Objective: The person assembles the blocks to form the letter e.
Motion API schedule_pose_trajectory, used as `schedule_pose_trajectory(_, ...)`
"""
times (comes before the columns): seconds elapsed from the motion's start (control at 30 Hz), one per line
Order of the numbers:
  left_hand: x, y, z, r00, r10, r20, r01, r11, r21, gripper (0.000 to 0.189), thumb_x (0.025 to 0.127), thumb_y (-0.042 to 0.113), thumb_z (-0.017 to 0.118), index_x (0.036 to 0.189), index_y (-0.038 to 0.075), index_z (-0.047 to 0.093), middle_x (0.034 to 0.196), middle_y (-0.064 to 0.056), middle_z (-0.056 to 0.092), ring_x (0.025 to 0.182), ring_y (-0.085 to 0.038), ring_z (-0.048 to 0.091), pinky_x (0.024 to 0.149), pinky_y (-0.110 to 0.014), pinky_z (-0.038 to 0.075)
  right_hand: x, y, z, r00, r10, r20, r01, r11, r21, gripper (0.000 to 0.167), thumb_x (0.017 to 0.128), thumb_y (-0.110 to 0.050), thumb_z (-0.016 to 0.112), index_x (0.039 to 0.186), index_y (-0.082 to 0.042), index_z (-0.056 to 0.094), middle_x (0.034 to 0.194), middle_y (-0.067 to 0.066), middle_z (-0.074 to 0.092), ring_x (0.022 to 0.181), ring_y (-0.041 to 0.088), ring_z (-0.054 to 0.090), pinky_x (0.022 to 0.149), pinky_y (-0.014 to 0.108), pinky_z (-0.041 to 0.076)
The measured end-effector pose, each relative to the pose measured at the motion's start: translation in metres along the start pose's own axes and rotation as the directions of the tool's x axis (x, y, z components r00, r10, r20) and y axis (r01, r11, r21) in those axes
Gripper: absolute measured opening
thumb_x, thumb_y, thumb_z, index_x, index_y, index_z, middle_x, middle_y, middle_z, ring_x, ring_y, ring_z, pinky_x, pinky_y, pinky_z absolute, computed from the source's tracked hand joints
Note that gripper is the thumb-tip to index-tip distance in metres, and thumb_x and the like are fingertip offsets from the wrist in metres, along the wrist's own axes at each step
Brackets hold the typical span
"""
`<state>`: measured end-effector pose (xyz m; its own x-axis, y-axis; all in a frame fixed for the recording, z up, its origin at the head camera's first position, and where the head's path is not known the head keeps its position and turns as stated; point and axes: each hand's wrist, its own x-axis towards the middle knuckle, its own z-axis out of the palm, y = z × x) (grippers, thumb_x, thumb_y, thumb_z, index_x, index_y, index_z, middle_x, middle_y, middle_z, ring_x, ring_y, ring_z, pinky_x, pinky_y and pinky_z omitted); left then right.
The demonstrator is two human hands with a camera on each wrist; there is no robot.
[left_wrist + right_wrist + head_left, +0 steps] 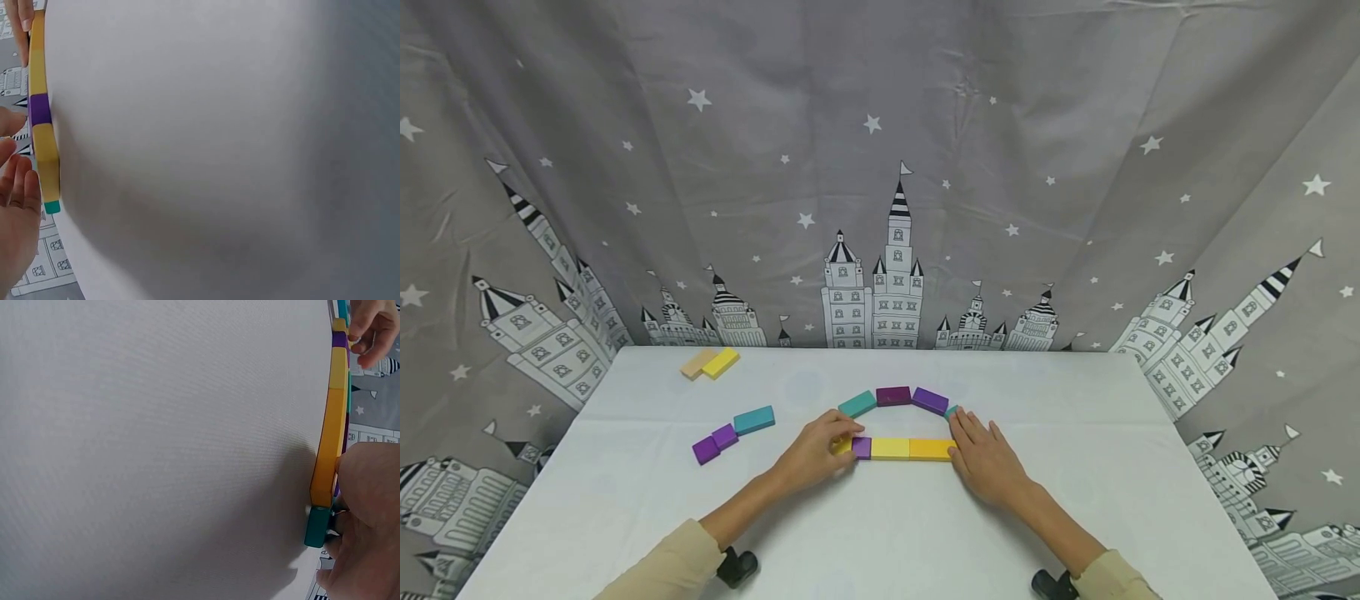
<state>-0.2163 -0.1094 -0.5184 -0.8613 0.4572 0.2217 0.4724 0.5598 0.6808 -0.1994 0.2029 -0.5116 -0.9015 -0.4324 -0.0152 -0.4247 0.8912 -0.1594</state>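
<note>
A straight row runs across the middle of the white table: a yellow block (47, 156) at the left end, a short purple block (861, 448), a pale yellow block (890, 449) and an orange-yellow block (931, 450). Behind it, teal (857, 404), maroon (893, 396) and purple (930, 401) blocks form an arch. My left hand (820, 446) is at the row's left end, thumb and bent fingers apart around the yellow block. At the right end my right hand (988, 458) rests, fingers extended, touching the orange-yellow block and a teal block (317, 526), which it partly hides.
To the left lie a loose teal block (754, 420) and two small purple blocks, one (706, 450) touching the other (725, 436). Near the far left edge lie a tan block (697, 363) and a yellow block (721, 363). A grey castle-print curtain (880, 208) hangs behind the table.
</note>
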Motion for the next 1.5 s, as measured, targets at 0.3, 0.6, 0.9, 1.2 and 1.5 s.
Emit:
schedule_pose_trajectory(0.3,-0.002,-0.003,-0.023,0.996,-0.042,-0.082,0.039,0.998,-0.044,0.037,0.084,-0.001,0.077,0.120,0.001,0.069,0.115,-0.007,0.065,0.102,-0.025,0.064,0.088,-0.037,0.056,-0.001,0.001,0.001,1.000,-0.007,-0.006,0.007,1.000,0.000,0.058,0.106,-0.030,0.047,0.151,0.003,0.036,0.158,0.019,0.032,0.144,0.036,0.030,0.115,0.059,0.024)
schedule_pose_trajectory(0.6,-0.015,-0.030,-0.058,0.984,-0.065,-0.167,0.067,0.998,0.006,0.044,0.084,-0.005,0.075,0.127,-0.002,0.064,0.120,-0.014,0.065,0.106,-0.032,0.063,0.091,-0.048,0.054,0.000,0.000,0.000,1.000,-0.013,-0.008,0.012,1.000,-0.002,0.057,0.106,-0.029,0.046,0.151,0.005,0.035,0.158,0.020,0.032,0.144,0.036,0.030,0.115,0.059,0.023)
schedule_pose_trajectory(0.9,-0.033,-0.054,-0.097,0.983,-0.158,-0.096,0.165,0.984,0.065,0.049,0.087,-0.001,0.073,0.134,0.000,0.059,0.129,-0.019,0.061,0.120,-0.040,0.056,0.098,-0.056,0.047,0.000,0.000,0.000,1.000,-0.015,-0.003,0.015,1.000,-0.001,0.057,0.106,-0.029,0.045,0.152,0.004,0.035,0.158,0.019,0.031,0.145,0.036,0.029,0.115,0.059,0.023)
schedule_pose_trajectory(1.2,-0.044,-0.075,-0.110,0.958,-0.284,-0.039,0.287,0.952,0.110,0.049,0.088,0.004,0.072,0.134,-0.005,0.057,0.131,-0.027,0.056,0.118,-0.046,0.055,0.098,-0.059,0.046,0.000,0.001,0.000,1.000,-0.013,-0.003,0.013,1.000,0.003,0.057,0.106,-0.029,0.046,0.151,0.004,0.035,0.158,0.019,0.031,0.145,0.036,0.029,0.115,0.060,0.023)
schedule_pose_trajectory(1.5,-0.043,-0.084,-0.109,0.942,-0.335,-0.025,0.335,0.931,0.147,0.041,0.087,0.005,0.072,0.125,-0.008,0.062,0.123,-0.027,0.059,0.109,-0.042,0.058,0.094,-0.057,0.049,-0.001,0.000,0.000,1.000,-0.017,-0.018,0.018,1.000,0.023,0.057,0.105,-0.028,0.047,0.150,0.005,0.036,0.157,0.021,0.032,0.144,0.037,0.030,0.115,0.061,0.023)
